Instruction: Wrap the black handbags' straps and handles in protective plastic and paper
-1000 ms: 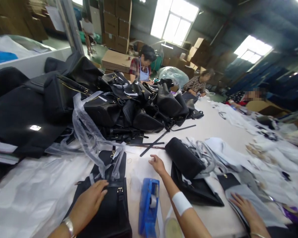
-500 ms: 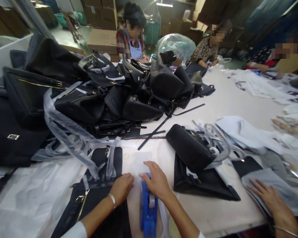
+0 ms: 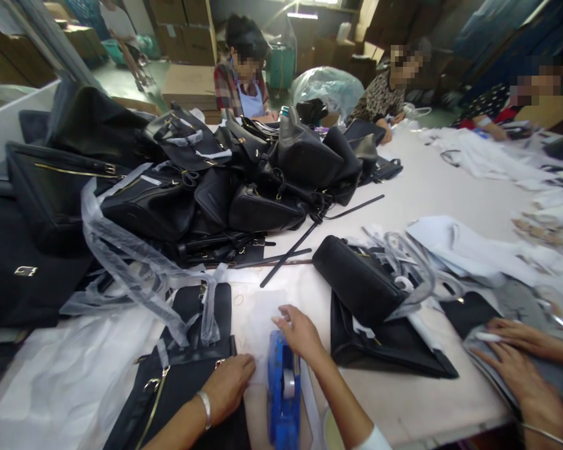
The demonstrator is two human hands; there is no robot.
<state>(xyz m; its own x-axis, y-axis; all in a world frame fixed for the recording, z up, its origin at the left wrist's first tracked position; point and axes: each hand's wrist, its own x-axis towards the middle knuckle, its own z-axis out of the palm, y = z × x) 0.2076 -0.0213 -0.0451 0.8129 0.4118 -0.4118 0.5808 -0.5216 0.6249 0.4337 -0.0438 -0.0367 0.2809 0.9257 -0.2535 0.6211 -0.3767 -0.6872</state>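
My left hand (image 3: 229, 382), with a silver bracelet at the wrist, has its fingers curled on the edge of a thin translucent white sheet (image 3: 268, 306). Under that forearm lies a black bag (image 3: 187, 390) with a gold zip and buckle. My right hand (image 3: 301, 332) is over the front end of a blue tape dispenser (image 3: 279, 409), thumb and fingers drawn together. Whatever they pinch is too small to make out. A roll of tape (image 3: 288, 382) sits inside the dispenser.
A heap of black bags (image 3: 263, 181) covers the table's left and back. To the right stands another black bag (image 3: 361, 281) with wrapped handles. A co-worker's hands (image 3: 516, 356) press grey material at far right. Other people sit across the table.
My right thumb and fingers have come closer together and shifted slightly right. My left hand is a little lower. At far right, a second co-worker's hand has come into view.
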